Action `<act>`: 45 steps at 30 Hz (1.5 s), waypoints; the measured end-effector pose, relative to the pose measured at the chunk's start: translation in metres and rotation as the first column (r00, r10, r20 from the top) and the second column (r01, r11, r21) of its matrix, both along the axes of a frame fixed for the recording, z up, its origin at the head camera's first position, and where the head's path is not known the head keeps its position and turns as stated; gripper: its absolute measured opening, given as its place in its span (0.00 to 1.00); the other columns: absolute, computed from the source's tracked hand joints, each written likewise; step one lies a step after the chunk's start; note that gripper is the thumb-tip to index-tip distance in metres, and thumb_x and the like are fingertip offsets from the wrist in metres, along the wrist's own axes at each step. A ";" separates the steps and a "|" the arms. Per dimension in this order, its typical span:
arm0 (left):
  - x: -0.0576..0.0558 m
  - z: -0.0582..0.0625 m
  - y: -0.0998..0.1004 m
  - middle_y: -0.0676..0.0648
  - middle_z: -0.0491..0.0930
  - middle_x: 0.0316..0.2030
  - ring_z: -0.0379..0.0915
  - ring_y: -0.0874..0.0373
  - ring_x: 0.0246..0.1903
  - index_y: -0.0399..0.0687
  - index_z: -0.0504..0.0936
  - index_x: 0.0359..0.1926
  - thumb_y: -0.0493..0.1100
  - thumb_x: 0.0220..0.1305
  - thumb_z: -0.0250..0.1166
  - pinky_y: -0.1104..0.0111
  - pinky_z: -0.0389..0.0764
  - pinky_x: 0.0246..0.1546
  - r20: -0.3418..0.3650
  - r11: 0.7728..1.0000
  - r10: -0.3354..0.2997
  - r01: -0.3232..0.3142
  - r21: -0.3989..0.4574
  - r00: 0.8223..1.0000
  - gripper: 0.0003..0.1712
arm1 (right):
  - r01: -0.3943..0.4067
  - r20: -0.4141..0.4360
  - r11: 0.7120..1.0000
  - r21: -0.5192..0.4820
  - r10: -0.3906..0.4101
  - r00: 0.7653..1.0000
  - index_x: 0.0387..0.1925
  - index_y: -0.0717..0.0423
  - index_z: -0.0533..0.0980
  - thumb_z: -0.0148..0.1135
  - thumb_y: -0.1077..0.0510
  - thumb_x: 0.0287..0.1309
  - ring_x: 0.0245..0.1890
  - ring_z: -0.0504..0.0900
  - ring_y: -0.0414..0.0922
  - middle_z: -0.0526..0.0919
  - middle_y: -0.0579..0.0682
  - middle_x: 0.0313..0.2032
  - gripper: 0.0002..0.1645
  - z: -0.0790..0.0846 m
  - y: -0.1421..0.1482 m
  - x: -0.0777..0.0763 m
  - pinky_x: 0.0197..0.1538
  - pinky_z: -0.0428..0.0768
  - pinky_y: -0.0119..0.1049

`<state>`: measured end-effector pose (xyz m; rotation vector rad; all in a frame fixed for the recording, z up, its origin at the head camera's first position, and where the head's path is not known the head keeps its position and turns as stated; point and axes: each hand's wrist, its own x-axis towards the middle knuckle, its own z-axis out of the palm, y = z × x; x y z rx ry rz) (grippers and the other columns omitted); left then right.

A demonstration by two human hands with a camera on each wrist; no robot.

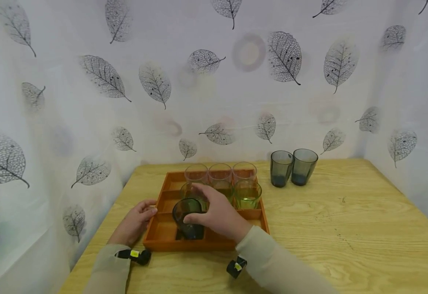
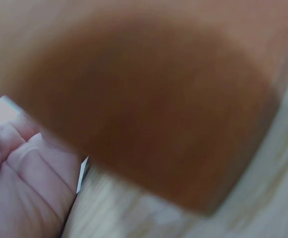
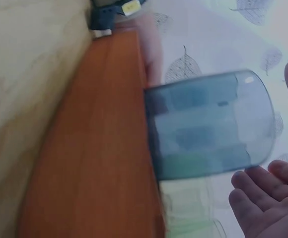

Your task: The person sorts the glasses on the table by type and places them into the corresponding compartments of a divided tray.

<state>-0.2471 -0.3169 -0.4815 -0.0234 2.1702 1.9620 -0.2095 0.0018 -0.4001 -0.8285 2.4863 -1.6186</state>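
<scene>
A dark grey glass (image 1: pixel 184 218) stands in a front-row compartment of the orange-brown wooden tray (image 1: pixel 173 245), looking slightly tilted. Around its right side hovers my right hand (image 1: pixel 219 214), thumb and fingers spread; in the right wrist view, a gap shows between the thumb and the glass (image 3: pixel 198 126). My left hand (image 1: pixel 133 222) touches the tray's left wall with its fingertips and thumb; its palm (image 2: pixel 30 183) shows beside the blurred tray wall (image 2: pixel 164 114) in the left wrist view. Green glasses (image 1: pixel 248 197) fill part of the middle row, behind them clear glasses (image 1: pixel 196 173).
Two more dark grey glasses (image 1: pixel 281 169) stand side by side on the wooden table (image 1: pixel 346 216), right of the tray. A white curtain (image 1: pixel 214 102) with leaf prints hangs behind and at both sides.
</scene>
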 end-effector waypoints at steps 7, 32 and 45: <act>0.000 0.000 -0.001 0.48 0.72 0.42 0.70 0.59 0.35 0.36 0.62 0.69 0.42 0.76 0.58 0.68 0.76 0.36 -0.010 1.000 0.004 -0.004 0.001 1.000 0.27 | 0.010 0.021 0.999 -0.031 -0.010 1.000 0.77 0.42 0.59 0.75 0.40 0.55 0.70 0.67 0.45 0.68 0.46 0.71 0.53 0.008 0.020 -0.009 0.69 0.66 0.52; 0.003 0.004 -0.001 0.49 0.73 0.41 0.68 0.62 0.32 0.34 0.61 0.70 0.42 0.77 0.57 0.71 0.73 0.31 -0.016 1.000 0.009 -0.009 0.010 1.000 0.28 | 0.144 -0.030 0.990 0.000 -0.144 0.989 0.78 0.41 0.56 0.72 0.38 0.58 0.72 0.64 0.53 0.65 0.45 0.73 0.53 0.030 0.120 -0.029 0.68 0.64 0.59; 0.002 0.002 0.000 0.49 0.73 0.41 0.67 0.61 0.32 0.35 0.64 0.68 0.42 0.76 0.58 0.71 0.71 0.30 -0.010 1.000 0.018 -0.018 0.017 1.000 0.26 | 0.230 -0.131 0.969 0.085 -0.218 0.967 0.80 0.48 0.51 0.68 0.43 0.65 0.74 0.59 0.57 0.61 0.52 0.75 0.52 0.038 0.184 -0.042 0.70 0.61 0.59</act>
